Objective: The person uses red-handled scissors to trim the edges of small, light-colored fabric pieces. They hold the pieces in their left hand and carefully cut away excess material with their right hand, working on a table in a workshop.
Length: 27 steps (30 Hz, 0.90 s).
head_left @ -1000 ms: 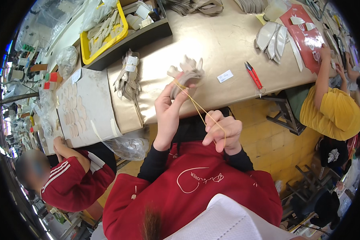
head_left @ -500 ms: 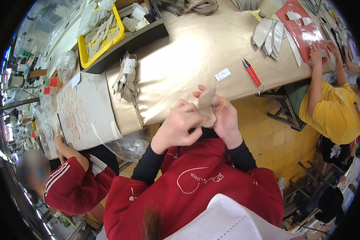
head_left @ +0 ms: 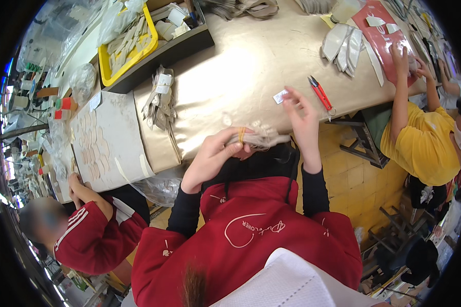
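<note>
My left hand (head_left: 217, 153) is closed around a bundle of thin beige-grey cut pieces (head_left: 264, 138) at the table's near edge. A yellow rubber band (head_left: 242, 135) circles the bundle near my thumb and fingers. The pieces' loose ends fan out to the right, somewhat blurred. My right hand (head_left: 303, 117) is apart from the bundle, its fingers stretched out over the table. Its fingertips overlap the right end of a small white paper label (head_left: 279, 96); whether they pinch it is unclear. Red-handled thread snips (head_left: 320, 93) lie just right of that hand.
Another banded bundle (head_left: 161, 102) lies to the left, beside a grey board (head_left: 123, 128) with cut pieces. A yellow tray (head_left: 103, 64) sits in a dark box (head_left: 205, 38) behind. Fanned pale pieces (head_left: 342, 48) lie at right. Co-workers in red (head_left: 100, 235) and yellow (head_left: 420, 143) sit either side.
My right hand has let go of the bundle and moved up and right to the label. My left hand now holds the banded bundle alone, turned to point rightward.
</note>
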{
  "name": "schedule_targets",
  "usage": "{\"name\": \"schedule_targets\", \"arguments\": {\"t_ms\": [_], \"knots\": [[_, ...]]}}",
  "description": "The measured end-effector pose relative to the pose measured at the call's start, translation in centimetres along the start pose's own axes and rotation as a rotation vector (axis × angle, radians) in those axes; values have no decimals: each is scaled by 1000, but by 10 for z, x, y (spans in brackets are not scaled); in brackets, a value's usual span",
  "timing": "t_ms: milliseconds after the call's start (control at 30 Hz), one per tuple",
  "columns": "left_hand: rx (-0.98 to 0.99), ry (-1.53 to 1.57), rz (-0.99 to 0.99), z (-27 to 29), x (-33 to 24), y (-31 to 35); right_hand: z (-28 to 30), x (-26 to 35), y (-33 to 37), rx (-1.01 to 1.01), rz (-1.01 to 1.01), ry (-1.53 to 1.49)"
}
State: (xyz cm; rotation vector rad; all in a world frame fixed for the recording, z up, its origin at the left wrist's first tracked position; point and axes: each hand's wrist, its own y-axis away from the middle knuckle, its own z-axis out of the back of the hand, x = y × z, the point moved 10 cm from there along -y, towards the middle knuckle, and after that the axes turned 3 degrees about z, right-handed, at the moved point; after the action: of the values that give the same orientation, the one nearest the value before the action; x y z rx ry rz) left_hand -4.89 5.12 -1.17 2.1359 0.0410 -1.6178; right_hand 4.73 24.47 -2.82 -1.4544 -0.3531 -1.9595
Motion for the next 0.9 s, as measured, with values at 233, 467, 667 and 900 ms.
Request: {"name": "schedule_targets", "arguments": {"t_ms": [233, 467, 667, 900], "knots": [[-46, 350, 41, 22, 37, -26, -2, -31, -17, -55, 125, 465], [-242, 379, 37, 51, 64, -49, -22, -19, 10, -27, -199, -558], [-205, 441, 35, 43, 68, -47, -60, 19, 24, 27, 5, -178], [-184, 428, 54, 49, 68, -39, -83, 9, 24, 251, -44, -323]]}}
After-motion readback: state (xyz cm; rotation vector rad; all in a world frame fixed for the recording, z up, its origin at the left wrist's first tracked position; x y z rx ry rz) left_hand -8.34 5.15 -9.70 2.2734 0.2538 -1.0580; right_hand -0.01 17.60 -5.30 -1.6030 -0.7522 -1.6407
